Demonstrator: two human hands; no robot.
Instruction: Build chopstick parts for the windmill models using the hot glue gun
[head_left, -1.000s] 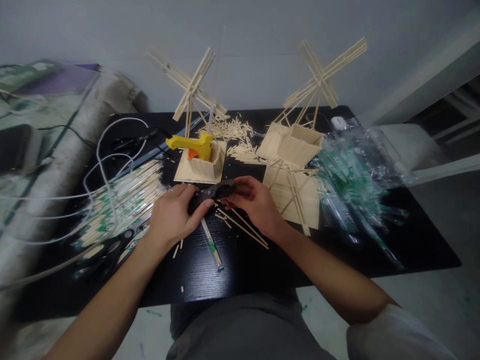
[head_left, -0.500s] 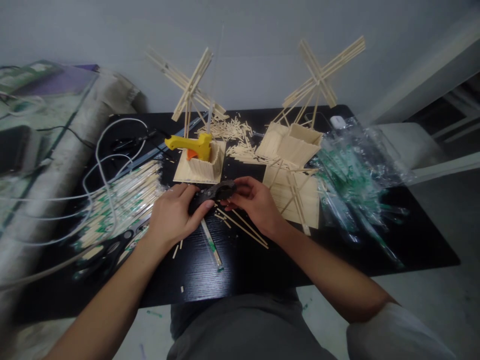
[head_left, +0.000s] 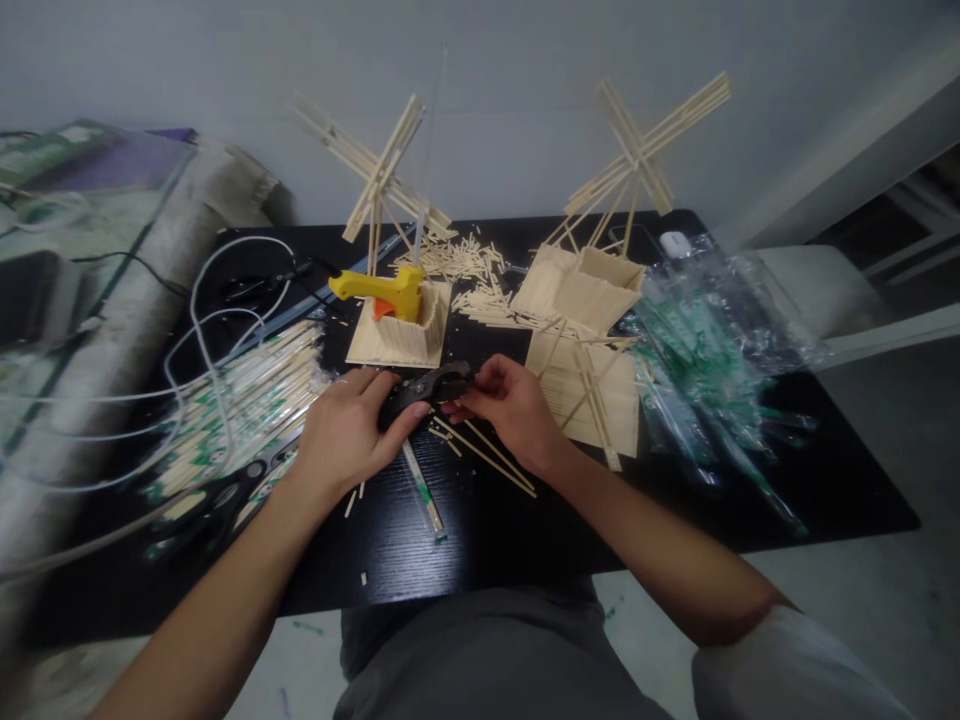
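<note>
Now, mid-frame, the left hand (head_left: pixel 341 435) grips black cutters (head_left: pixel 426 386), the right hand (head_left: pixel 510 405) pinches thin sticks (head_left: pixel 480 450) at the cutter's tip, over the black table (head_left: pixel 487 540).

Right hand (head_left: pixel 510 408) fingers curled tighter at cutter (head_left: pixel 427 388).

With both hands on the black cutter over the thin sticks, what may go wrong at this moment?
1. The right hand has its fingertips close to the head of the black cutter that the left hand grips; they might get pinched.
2. Loose thin sticks lie under the hands; cut pieces may fly or scatter.
3. The yellow glue gun rests on a stick base; if hot, it may drip there.
</note>
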